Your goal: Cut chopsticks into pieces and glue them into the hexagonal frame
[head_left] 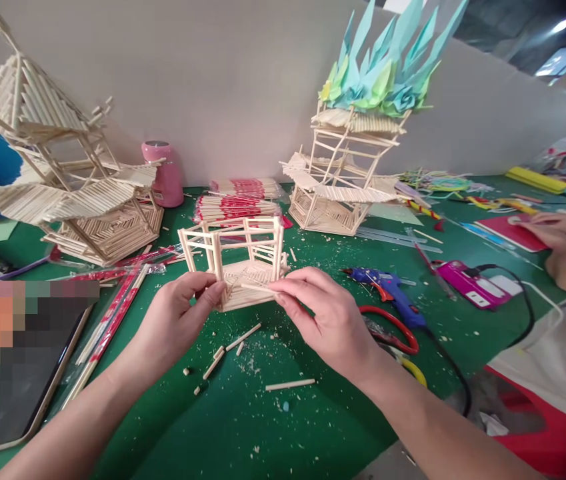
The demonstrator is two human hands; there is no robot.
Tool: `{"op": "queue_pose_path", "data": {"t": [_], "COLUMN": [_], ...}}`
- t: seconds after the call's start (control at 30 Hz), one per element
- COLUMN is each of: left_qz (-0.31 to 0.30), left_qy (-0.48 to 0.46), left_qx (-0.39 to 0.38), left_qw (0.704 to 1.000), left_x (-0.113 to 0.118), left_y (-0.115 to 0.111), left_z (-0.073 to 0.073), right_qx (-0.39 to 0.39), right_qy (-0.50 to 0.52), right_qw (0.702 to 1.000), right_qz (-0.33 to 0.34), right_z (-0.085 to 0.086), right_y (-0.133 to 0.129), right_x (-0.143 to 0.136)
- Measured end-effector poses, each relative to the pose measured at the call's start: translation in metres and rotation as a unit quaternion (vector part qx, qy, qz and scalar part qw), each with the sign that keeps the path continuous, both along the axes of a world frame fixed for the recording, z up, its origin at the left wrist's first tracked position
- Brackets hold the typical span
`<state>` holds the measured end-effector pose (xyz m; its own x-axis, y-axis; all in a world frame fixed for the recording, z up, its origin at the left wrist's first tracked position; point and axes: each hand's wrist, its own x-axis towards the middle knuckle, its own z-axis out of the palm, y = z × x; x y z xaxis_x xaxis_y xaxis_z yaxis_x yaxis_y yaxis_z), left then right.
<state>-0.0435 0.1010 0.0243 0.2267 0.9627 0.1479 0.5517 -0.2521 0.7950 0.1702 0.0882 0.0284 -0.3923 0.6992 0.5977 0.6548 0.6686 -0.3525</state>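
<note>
A small open frame of pale wooden sticks (247, 270), with a slatted floor and upright posts, stands in front of me. My left hand (183, 310) pinches its front left post near the floor. Between the thumb and fingers of my right hand (325, 317) is a short stick (257, 288), held across the front of the frame and pointing left. Whether this stick touches the frame is unclear. Loose cut sticks (290, 385) and crumbs lie on the green table (243, 433) below my hands.
Stick pavilions stand at back left (73, 200) and back centre-right (347, 160). A blue glue gun (387, 293), red-handled tool (403, 333) and cable lie right. Tablet (13, 373) at left, pink bottle (165, 177) and stick packs (237, 207) behind. Another person's hands (557, 233) are far right.
</note>
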Motion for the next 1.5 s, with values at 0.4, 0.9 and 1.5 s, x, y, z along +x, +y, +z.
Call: {"op": "queue_pose_path", "data": {"t": [0.4, 0.9, 1.5], "left_qz": [0.007, 0.019, 0.038], "left_qy": [-0.13, -0.152, -0.177], "left_qx": [-0.117, -0.145, -0.196], "left_qw": [0.985, 0.978, 0.964], "left_x": [-0.014, -0.011, -0.006], "left_y": [0.0, 0.007, 0.008], "left_z": [0.015, 0.019, 0.02], "right_qx": [0.049, -0.007, -0.04], "right_qy": [-0.068, -0.094, -0.057], "right_qw": [0.996, 0.994, 0.995], "right_qz": [0.029, 0.054, 0.075], "right_z": [0.03, 0.039, 0.037], "right_y": [0.017, 0.024, 0.029], "right_x": [-0.02, -0.026, -0.023]}}
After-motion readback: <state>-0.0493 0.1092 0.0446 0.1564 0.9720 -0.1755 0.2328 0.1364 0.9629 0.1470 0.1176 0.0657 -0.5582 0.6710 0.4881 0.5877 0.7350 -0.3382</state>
